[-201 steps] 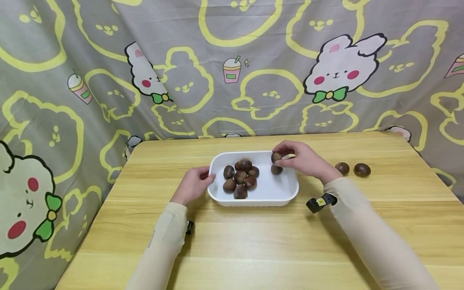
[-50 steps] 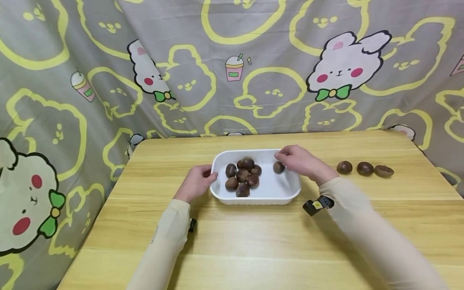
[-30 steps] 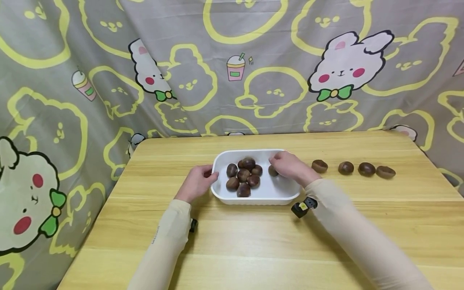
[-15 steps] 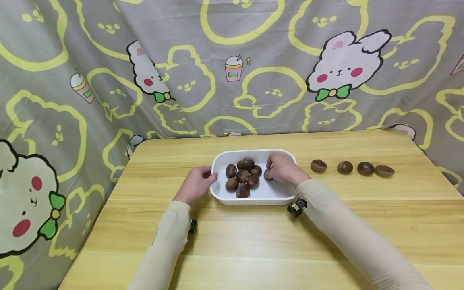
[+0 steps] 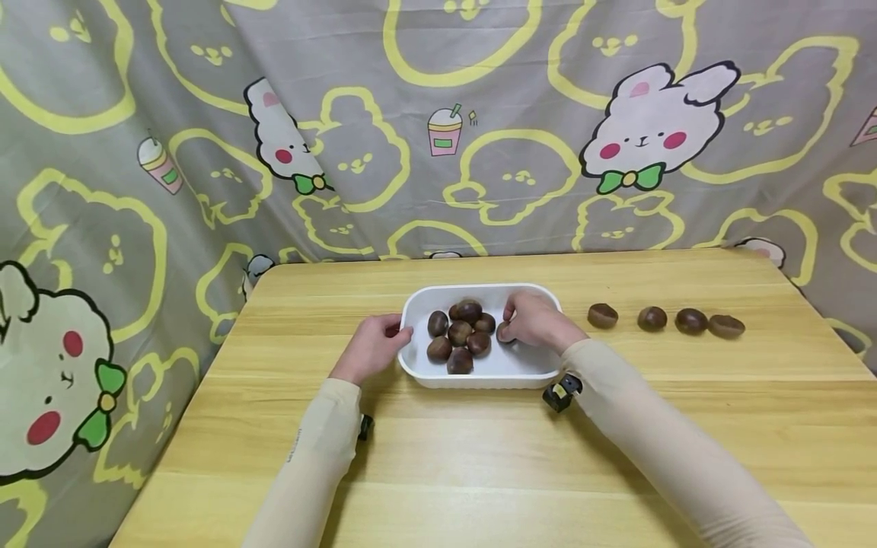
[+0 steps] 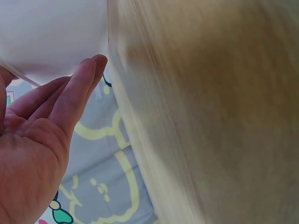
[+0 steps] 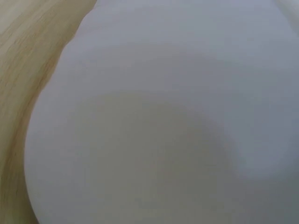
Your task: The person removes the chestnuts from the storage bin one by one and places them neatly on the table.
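A white plastic tray point(image 5: 489, 382) stands on the table, with a cluster of brown chestnuts point(image 5: 460, 332) in its left half. My left hand point(image 5: 370, 348) holds the tray's left end, thumb over the rim. In the left wrist view, the fingers of that left hand point(image 6: 35, 154) lie along the outside of the tray wall point(image 6: 51, 35). Inside the tray, right of the cluster, my right hand point(image 5: 537, 320) pinches one chestnut point(image 5: 505, 332), partly hidden by the fingers. Only the tray's white wall point(image 7: 149, 70) and some table show in the right wrist view.
Several chestnuts lie in a loose row on the wooden table point(image 5: 466, 472) right of the tray, from a pale-based chestnut point(image 5: 603, 316) to a flattish one point(image 5: 726, 326) at the far end. A patterned curtain point(image 5: 370, 152) hangs behind the table and along its left.
Two more chestnuts have come to lie on the table at right. The right hand moved from the tray's right end leftward to another chestnut inside. The left hand stays on the rim.
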Demonstrator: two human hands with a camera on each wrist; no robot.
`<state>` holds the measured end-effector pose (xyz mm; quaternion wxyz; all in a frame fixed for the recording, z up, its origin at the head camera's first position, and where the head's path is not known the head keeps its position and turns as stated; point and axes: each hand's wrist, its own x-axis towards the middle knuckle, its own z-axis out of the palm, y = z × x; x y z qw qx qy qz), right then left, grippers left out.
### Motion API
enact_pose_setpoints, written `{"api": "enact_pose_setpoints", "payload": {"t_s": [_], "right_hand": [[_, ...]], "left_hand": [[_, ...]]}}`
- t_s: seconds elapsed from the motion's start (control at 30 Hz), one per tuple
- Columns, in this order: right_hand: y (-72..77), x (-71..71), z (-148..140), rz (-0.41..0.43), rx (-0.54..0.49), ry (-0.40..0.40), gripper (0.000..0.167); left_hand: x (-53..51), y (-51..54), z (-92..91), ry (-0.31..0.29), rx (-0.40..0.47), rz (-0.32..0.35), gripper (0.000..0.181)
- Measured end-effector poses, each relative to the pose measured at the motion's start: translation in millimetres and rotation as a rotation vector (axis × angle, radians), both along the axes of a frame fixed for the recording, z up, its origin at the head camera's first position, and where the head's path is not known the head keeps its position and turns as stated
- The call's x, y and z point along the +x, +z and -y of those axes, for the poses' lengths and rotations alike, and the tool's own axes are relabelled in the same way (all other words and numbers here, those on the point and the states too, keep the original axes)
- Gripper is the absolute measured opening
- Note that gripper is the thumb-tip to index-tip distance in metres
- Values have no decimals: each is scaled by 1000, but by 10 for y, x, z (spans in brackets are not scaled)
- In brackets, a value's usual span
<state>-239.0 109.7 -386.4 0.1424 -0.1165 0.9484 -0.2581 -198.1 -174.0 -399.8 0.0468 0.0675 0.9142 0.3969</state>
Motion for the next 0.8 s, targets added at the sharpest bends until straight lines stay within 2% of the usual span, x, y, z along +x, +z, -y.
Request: {"api": "enact_pose_setpoints", "payload": {"t_s": [0.17,0.37,0.47,0.6,0.8], "right_hand": [[21,27,-13,23,-12,0,29],[109,79,33,-12,-26,26,31],[150,95,16,-22,-64,31,32],[211,113,-75,5,-138,24,33],[321,167,-252,25,-199,-14,34]], "left_hand": [[-5,-10,-15,-5,6,0,32],[0,5,18,-5,-2,-8,31],[-7,3,18,-11,-10,-18,31],[-7,-7,9,-15,-13,-25,31],[-1,-14,12,-11,4,-19,31]]}}
